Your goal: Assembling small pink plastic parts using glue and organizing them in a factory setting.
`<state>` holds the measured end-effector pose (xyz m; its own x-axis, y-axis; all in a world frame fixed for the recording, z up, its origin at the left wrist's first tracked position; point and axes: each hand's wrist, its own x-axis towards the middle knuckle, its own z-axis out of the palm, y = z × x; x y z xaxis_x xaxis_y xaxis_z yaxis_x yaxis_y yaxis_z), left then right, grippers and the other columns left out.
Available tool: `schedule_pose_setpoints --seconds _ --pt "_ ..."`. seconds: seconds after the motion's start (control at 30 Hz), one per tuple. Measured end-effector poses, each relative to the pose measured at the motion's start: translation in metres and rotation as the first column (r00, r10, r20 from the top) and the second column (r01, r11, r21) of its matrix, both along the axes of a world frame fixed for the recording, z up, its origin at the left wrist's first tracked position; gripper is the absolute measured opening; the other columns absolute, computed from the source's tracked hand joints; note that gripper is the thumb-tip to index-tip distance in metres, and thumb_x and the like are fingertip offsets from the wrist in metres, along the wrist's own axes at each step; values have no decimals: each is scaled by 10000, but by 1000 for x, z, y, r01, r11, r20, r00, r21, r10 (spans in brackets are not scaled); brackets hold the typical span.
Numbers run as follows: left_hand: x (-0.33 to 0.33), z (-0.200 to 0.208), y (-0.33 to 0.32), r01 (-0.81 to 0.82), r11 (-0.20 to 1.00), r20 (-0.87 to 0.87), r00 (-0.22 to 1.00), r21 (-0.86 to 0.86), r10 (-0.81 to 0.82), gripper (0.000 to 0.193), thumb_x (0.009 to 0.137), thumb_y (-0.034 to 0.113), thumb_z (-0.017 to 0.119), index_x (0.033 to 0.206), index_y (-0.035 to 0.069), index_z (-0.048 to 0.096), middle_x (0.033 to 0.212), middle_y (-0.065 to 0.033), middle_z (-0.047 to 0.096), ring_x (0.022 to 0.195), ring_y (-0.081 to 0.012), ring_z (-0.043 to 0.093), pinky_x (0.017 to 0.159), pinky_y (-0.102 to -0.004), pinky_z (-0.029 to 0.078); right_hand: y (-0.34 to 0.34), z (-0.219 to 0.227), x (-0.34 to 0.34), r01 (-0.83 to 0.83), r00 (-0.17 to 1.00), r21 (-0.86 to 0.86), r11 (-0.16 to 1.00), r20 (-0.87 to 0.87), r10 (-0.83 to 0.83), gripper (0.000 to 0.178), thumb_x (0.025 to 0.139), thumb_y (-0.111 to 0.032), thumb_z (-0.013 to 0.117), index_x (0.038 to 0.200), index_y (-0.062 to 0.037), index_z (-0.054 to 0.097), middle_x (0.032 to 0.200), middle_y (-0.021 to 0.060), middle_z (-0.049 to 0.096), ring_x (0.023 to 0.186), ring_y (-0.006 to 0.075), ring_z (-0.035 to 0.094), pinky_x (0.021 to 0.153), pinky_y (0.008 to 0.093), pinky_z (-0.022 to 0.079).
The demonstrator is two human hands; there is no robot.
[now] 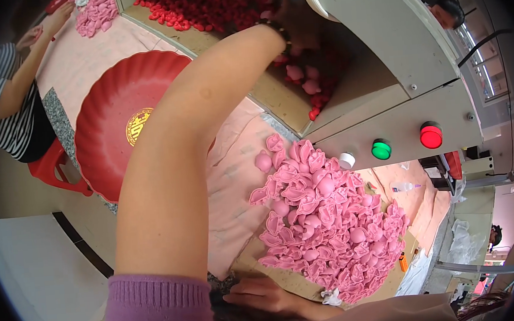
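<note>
Shadow swallows the left hand (298, 29) inside the grey cabinet (372, 18), so from my distant seat I cannot tell whether its fingers are spread, pressed together or pinching something. Red pieces (188, 9) lie to the left of those fingers, and pink pieces (310, 86) sit just below them, mixed with more red. With sight blocked, I judge that a blind grasp could gather both colours together. The beaded bracelet (286, 34) behind the fingers might snag pieces and drag them out. Farther back, the bare forearm (175, 115) crosses in front of the red fluted bowl (105, 106); a wide elbow swing could knock it.

The right hand (258, 295) I see better: its fingers are bent and close together at some dark fabric (236, 314), though I can't tell whether they pinch it. Up and right of these fingers, a heap of pink moulded pieces (334, 221) covers much of a tan board (249, 259); an outward sweep of that arm could spill its near side.
</note>
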<state>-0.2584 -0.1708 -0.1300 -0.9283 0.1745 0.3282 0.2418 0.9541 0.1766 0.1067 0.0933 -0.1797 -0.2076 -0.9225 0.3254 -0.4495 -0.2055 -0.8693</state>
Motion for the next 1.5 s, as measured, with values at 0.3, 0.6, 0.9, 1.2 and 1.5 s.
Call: schedule_pose_setpoints --seconds 0.3,0.6,0.9,1.2,1.5 --pt "-29 -40 54 86 996 -115 990 -5 -86 349 812 289 502 1093 136 642 1151 -127 601 1126 -306 520 924 -532 401 -2 0 2 48 995 -14 999 90 -47 347 685 -1 596 1018 96 606 914 143 577 753 255 604 618 329 508" --pt "-27 -35 19 -301 946 -225 936 -121 269 321 837 267 501 1052 76 644 1130 -142 611 1099 -311 546 961 -516 367 -3 1 4 63 995 -45 997 79 -59 338 694 -11 598 1021 73 613 918 143 584 762 260 610 631 328 512" --pt "-48 -54 72 185 976 -184 970 118 -161 266 803 130 491 956 -3 662 1041 -219 626 978 -352 616 849 -457 494 -9 11 -6 89 995 -90 992 61 -84 327 701 -14 600 1013 85 604 907 147 587 739 255 603 618 335 505" --pt "13 6 19 10 998 -118 993 -65 -18 308 787 162 516 1033 16 630 1016 -194 633 962 -333 614 837 -503 470 -4 4 -5 23 1000 -59 998 -18 -24 376 625 34 636 999 67 614 892 126 585 734 245 599 611 321 512" --pt "95 -18 43 448 894 -264 860 -19 -437 584 594 244 668 1095 -41 573 1119 -247 583 1076 -355 544 919 -392 436 -3 0 11 88 995 23 996 49 -89 381 607 42 640 988 29 626 875 114 579 730 238 597 619 322 500"
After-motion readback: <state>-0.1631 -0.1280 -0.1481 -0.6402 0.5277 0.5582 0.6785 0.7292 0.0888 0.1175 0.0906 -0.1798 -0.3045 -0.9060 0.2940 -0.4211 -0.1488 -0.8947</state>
